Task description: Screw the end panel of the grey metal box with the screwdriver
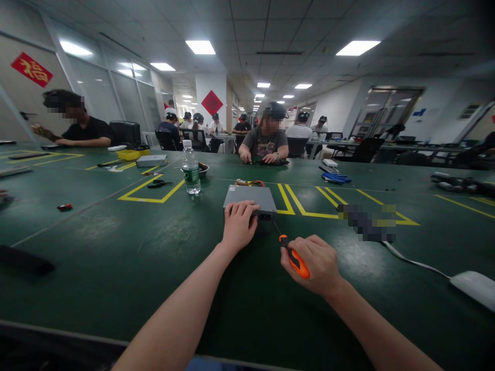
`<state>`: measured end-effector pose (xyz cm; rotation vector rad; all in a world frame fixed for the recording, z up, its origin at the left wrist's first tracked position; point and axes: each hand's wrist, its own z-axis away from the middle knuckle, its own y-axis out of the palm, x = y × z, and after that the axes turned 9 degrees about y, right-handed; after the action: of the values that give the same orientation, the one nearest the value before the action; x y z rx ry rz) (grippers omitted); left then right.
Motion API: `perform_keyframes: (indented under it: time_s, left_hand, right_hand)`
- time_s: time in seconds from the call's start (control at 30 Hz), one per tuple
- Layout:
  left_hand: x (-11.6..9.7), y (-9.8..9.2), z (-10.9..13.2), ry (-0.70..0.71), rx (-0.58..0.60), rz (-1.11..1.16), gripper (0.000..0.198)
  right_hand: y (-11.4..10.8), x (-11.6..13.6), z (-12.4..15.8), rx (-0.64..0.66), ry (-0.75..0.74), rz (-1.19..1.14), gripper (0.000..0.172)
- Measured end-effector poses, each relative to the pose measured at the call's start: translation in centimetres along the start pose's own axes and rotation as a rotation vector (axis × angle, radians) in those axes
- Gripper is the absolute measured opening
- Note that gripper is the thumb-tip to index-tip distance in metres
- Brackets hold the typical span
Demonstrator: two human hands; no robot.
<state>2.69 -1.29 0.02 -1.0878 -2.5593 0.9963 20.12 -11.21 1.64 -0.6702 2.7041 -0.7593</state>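
Observation:
A grey metal computer power supply [251, 197] lies on the green table, with coloured wires [250, 183] at its far side. My left hand [240, 221] grips its near left part, fingers over the top and the thumb at the near face. In my right hand [314, 262] is a screwdriver [296, 257] with an orange and black handle, the fingers wrapped round it. Its thin shaft slants up and left to the near right corner of the power supply. Whether the tip sits in a screw is too small to tell.
A water bottle [191, 170] stands left of the power supply, before a metal bowl [203, 169]. Blue gloves [335, 178] lie farther right, and a white cable [415, 262] runs to a white device [475, 288]. Across the table sits a person [266, 138].

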Motion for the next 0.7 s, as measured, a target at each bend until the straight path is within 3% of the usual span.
perform_keyframes:
  time_s: [0.3, 0.53, 0.7]
  left_hand:
    - [0.13, 0.05, 0.04, 0.011, -0.005, 0.003, 0.027]
    - [0.09, 0.09, 0.07, 0.003, -0.004, 0.000, 0.026]
    - [0.14, 0.16, 0.06, 0.001, -0.002, -0.004, 0.026]
  right_hand:
    - [0.10, 0.06, -0.02, -0.032, 0.012, 0.014, 0.004]
    - [0.58, 0.52, 0.15, 0.063, 0.003, 0.056, 0.008]
    - [0.66, 0.30, 0.39, 0.051, -0.034, 0.051, 0.012]
